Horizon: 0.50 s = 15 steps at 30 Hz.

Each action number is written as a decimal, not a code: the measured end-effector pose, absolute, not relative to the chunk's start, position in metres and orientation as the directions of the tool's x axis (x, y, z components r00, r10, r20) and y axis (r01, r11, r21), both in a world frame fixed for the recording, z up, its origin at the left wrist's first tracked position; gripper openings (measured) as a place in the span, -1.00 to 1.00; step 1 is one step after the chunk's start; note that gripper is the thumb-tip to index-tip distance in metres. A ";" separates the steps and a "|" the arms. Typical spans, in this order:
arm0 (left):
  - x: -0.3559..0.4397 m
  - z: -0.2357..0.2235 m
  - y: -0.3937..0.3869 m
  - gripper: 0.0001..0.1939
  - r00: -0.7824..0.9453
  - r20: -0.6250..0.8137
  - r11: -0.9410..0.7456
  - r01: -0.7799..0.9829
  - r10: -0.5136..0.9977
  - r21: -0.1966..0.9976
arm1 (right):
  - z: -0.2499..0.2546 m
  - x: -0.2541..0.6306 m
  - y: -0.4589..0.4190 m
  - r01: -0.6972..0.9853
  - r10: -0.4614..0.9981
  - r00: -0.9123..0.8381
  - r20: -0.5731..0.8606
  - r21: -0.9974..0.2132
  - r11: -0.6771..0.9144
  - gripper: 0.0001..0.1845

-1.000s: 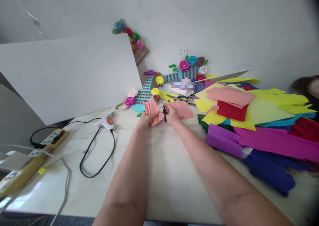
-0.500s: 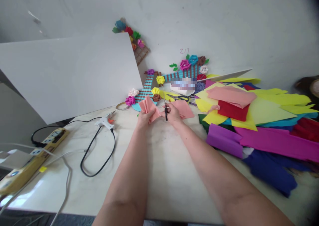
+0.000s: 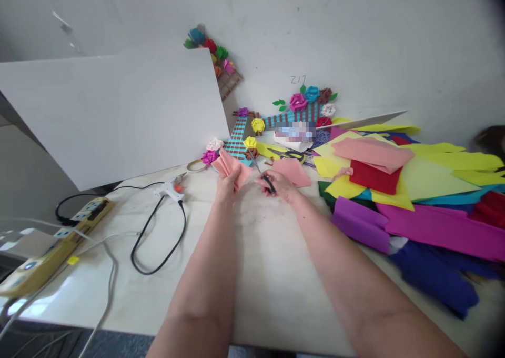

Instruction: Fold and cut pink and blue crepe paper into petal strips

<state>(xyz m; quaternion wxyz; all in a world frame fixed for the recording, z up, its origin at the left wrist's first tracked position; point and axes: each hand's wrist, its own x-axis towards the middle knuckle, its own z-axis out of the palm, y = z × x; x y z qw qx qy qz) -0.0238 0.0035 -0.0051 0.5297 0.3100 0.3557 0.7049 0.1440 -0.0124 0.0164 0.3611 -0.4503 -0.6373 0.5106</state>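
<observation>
Head view, left to right: white glue gun (image 3: 169, 190) on the table (image 3: 276, 274); left hand (image 3: 226, 186), fingers grasping folded salmon paper (image 3: 230, 166) before a blue-and-brown striped panel (image 3: 237, 135); right hand (image 3: 279, 185), fingers curled around black-handled scissors (image 3: 270, 185); flat salmon sheet (image 3: 294, 172) just beside; heaped coloured sheets (image 3: 434, 181).

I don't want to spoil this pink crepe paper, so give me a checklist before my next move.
1. Left hand gripping the folded pink crepe paper: ok.
2. Right hand holding the black-handled scissors: ok.
3. Left hand clear of the black-handled scissors: ok.
4. Hot glue gun apart from both hands: ok.
5. Hot glue gun switched off: cannot tell.
6. Table's right side uncluttered: not ok, coloured sheets piled there.
</observation>
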 end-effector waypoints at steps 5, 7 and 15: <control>-0.023 -0.004 0.002 -0.60 -0.175 0.037 -0.129 -0.551 0.984 0.824 | 0.020 0.155 -0.010 0.267 0.926 -0.378 0.000 -0.957 0.109 -0.73; -0.023 -0.003 0.001 -0.61 -0.155 0.047 -0.126 -0.553 0.987 0.824 | 0.022 0.158 -0.009 0.276 0.913 -0.408 -0.014 -0.955 0.109 -0.72; -0.025 -0.004 0.001 -0.59 -0.109 0.101 -0.147 -0.597 0.989 0.789 | 0.023 0.164 -0.006 0.305 0.875 -0.484 -0.034 -0.943 0.132 -0.71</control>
